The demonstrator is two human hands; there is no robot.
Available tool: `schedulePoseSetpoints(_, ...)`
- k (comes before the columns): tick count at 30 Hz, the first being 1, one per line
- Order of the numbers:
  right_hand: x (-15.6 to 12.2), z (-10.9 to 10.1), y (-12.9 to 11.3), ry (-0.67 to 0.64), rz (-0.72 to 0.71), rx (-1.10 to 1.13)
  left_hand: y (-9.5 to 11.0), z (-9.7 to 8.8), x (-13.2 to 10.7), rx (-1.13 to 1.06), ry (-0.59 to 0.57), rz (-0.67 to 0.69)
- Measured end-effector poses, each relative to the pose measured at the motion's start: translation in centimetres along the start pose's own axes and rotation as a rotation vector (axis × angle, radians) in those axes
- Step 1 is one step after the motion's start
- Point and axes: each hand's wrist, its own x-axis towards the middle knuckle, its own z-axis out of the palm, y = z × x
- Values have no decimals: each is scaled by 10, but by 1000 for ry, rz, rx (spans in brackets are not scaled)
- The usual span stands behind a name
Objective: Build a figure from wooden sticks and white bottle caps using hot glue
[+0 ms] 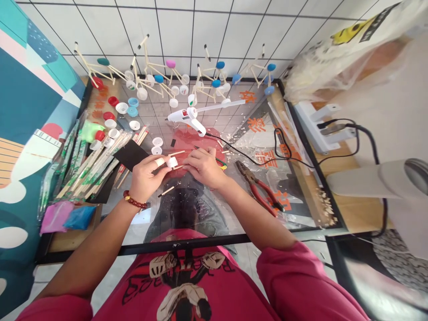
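My left hand point(147, 176) pinches a white bottle cap point(172, 162) over the glass tabletop point(187, 209); a bandage wraps one fingertip and a red bead bracelet sits on the wrist. My right hand point(204, 167) is closed beside the cap, fingers on a thin wooden stick point(178, 167) that meets it. A second stick point(176, 153) lies just beyond the cap. A white glue gun point(187, 117) rests on its stand a little farther back, its black cord point(240, 151) trailing right.
Red-handled pliers point(259, 187) lie right of my right hand. Bundles of packaged chopsticks point(87, 171) and loose caps point(115, 113) fill the left side. Several stick-and-cap models point(174, 78) stand along the tiled wall. A white power strip point(317, 127) sits at right.
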Motion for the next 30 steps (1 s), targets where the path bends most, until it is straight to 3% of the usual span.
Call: schedulePoseSetpoints(30, -1, 2, 2, 8, -4, -13, 1, -1, 0, 44, -15, 37)
